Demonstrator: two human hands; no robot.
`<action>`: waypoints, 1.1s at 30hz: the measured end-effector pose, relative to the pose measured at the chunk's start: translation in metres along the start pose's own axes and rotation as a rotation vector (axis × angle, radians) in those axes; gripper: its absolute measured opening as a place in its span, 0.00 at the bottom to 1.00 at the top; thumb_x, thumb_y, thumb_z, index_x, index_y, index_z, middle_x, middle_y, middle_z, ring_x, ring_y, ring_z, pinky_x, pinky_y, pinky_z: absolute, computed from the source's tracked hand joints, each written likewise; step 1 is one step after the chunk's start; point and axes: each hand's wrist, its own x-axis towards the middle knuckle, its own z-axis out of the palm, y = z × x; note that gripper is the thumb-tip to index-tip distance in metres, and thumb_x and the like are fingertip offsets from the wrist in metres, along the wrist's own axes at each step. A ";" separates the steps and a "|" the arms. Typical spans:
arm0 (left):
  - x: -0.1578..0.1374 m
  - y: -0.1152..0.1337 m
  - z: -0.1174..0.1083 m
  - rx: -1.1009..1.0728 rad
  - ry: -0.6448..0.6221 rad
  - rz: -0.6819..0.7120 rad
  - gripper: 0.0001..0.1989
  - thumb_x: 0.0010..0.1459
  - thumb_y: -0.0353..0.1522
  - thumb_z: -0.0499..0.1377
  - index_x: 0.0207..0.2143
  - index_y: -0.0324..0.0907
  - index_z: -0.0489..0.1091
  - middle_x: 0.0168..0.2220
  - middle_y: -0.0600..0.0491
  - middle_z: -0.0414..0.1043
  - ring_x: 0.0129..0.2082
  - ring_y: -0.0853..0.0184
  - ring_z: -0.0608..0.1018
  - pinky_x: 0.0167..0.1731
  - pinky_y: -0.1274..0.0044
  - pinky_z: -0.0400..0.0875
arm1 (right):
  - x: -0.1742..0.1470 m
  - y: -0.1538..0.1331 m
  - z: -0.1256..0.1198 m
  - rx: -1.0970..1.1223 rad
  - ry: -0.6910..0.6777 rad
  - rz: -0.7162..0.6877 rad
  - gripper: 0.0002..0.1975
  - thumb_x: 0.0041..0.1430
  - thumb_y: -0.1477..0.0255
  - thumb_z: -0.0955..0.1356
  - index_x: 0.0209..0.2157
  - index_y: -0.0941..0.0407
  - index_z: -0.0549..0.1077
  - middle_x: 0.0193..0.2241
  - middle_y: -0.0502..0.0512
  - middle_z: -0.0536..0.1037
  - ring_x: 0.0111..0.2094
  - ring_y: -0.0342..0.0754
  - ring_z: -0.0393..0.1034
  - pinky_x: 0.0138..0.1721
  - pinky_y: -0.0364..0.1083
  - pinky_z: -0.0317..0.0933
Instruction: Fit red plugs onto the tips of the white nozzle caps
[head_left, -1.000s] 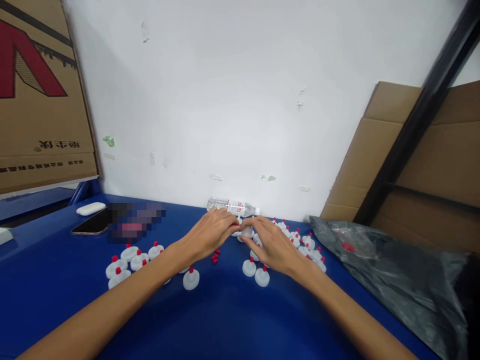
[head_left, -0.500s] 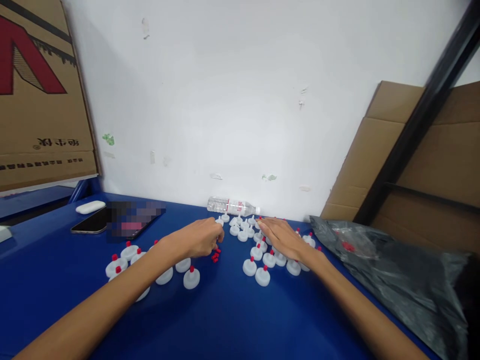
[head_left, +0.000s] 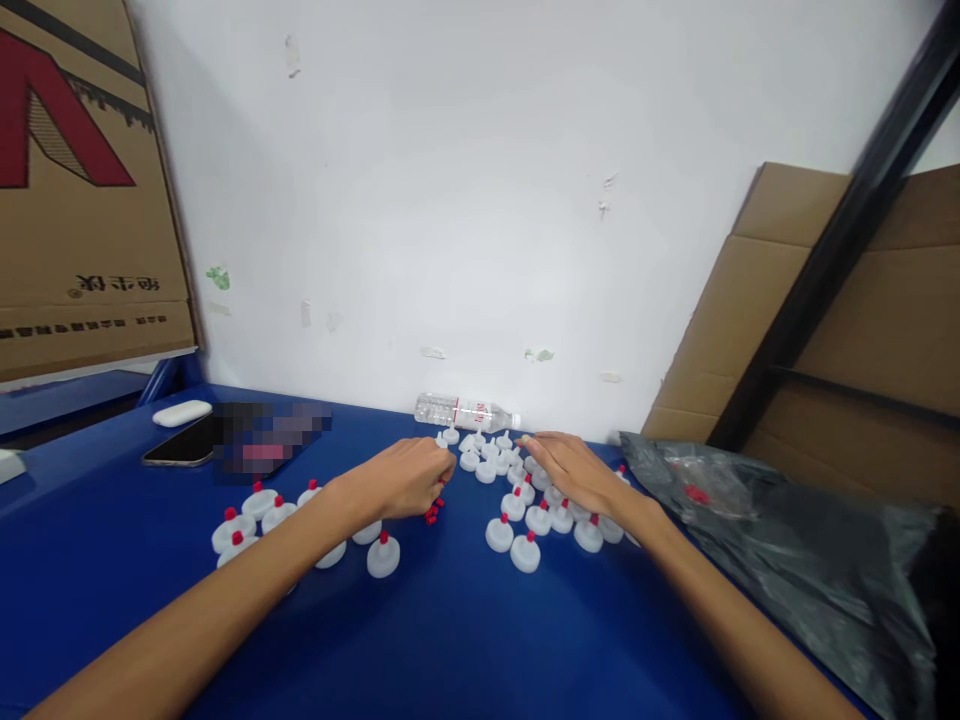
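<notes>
Several white plastic caps with red tips (head_left: 525, 551) lie scattered on the blue table (head_left: 450, 640). My left hand (head_left: 405, 476) rests knuckles-up over a small pile of loose red tips (head_left: 431, 514), its fingers curled; what it holds is hidden. My right hand (head_left: 574, 470) lies flat over a cluster of caps (head_left: 551, 517) at the right, fingertips touching caps near the back. Another group of finished caps (head_left: 255, 505) sits left of my left forearm.
A clear water bottle (head_left: 465, 411) lies by the white wall. A phone (head_left: 184, 448) and a white case (head_left: 181, 413) sit at the back left. A dark plastic bag (head_left: 787, 540) covers the right side. Cardboard boxes (head_left: 75, 180) stand left and right.
My hands were together at the middle a second ago, then parted. My left hand drew back to the red tips; my right hand reached over the caps on the right.
</notes>
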 end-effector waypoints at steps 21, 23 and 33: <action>0.006 -0.001 0.004 0.017 0.152 0.043 0.11 0.61 0.26 0.53 0.44 0.42 0.72 0.39 0.48 0.76 0.38 0.61 0.78 0.32 0.76 0.65 | 0.001 0.002 -0.001 -0.070 0.053 -0.054 0.24 0.71 0.58 0.54 0.36 0.54 0.77 0.33 0.56 0.80 0.40 0.53 0.72 0.47 0.52 0.61; 0.007 -0.001 0.005 0.026 0.176 0.048 0.11 0.62 0.26 0.53 0.44 0.42 0.72 0.38 0.47 0.75 0.38 0.61 0.77 0.32 0.75 0.65 | 0.002 0.002 0.000 -0.078 0.070 -0.054 0.19 0.69 0.59 0.60 0.38 0.53 0.78 0.37 0.56 0.80 0.44 0.54 0.72 0.47 0.52 0.60; 0.008 0.000 0.006 0.022 0.179 0.062 0.09 0.62 0.27 0.54 0.40 0.42 0.73 0.36 0.49 0.75 0.34 0.63 0.77 0.29 0.76 0.62 | 0.001 0.006 0.008 -0.086 0.057 -0.046 0.06 0.64 0.67 0.66 0.38 0.52 0.75 0.37 0.55 0.79 0.45 0.54 0.71 0.46 0.52 0.62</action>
